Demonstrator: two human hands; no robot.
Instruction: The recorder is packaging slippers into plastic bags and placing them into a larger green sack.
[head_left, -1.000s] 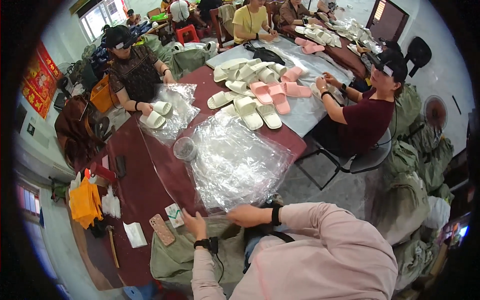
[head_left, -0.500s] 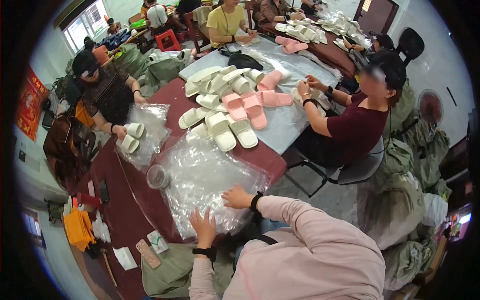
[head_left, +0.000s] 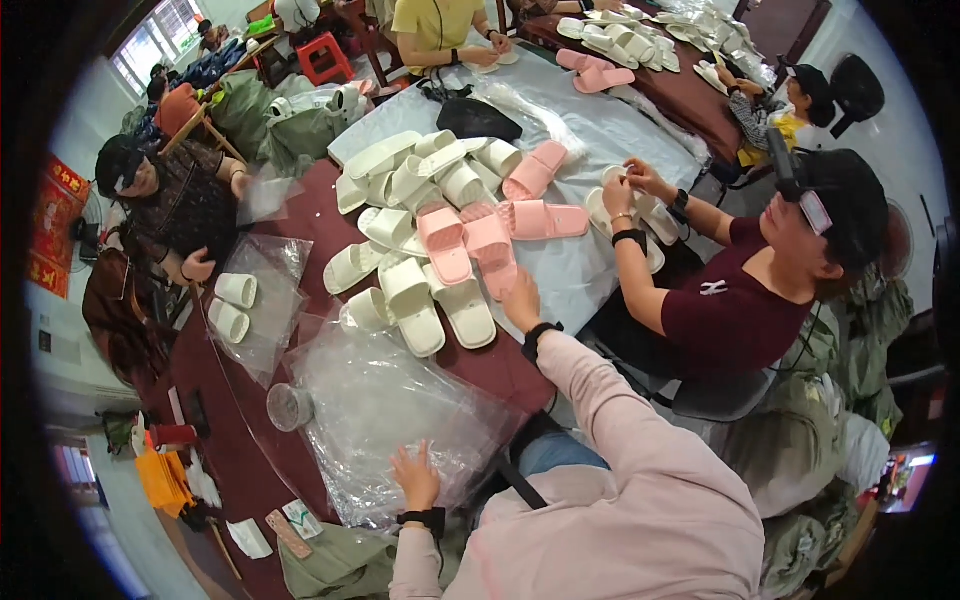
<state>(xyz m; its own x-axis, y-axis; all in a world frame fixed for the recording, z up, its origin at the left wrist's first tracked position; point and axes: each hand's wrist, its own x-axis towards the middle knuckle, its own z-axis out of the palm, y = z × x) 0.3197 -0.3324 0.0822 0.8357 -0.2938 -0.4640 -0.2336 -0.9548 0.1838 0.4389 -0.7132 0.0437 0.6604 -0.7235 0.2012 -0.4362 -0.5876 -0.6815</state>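
Observation:
My left hand point(head_left: 416, 477) rests on a stack of clear plastic bags point(head_left: 365, 410), its fingers spread and holding nothing. Farther off, my right hand point(head_left: 521, 301) reaches to the near end of a pink slipper point(head_left: 489, 243) and has its fingers closed on that edge; the fingertips are partly hidden. Close beside it lie another pink slipper point(head_left: 444, 245) and a third pink one point(head_left: 545, 220). A cream slipper point(head_left: 466, 312) sits just left of my right hand, at the front of a heap of cream slippers point(head_left: 410, 180).
A round clear tub point(head_left: 289, 407) stands left of the bags. At the left, a co-worker point(head_left: 175, 200) sits by cream slippers point(head_left: 233, 305) on plastic. Another co-worker point(head_left: 740, 290) handles slippers at the right. A phone point(head_left: 288, 534) lies near the front edge.
My right hand has left the bags and moved forward to the pink slipper. My left hand stays on the bags. The co-worker at left has let go of the cream slippers.

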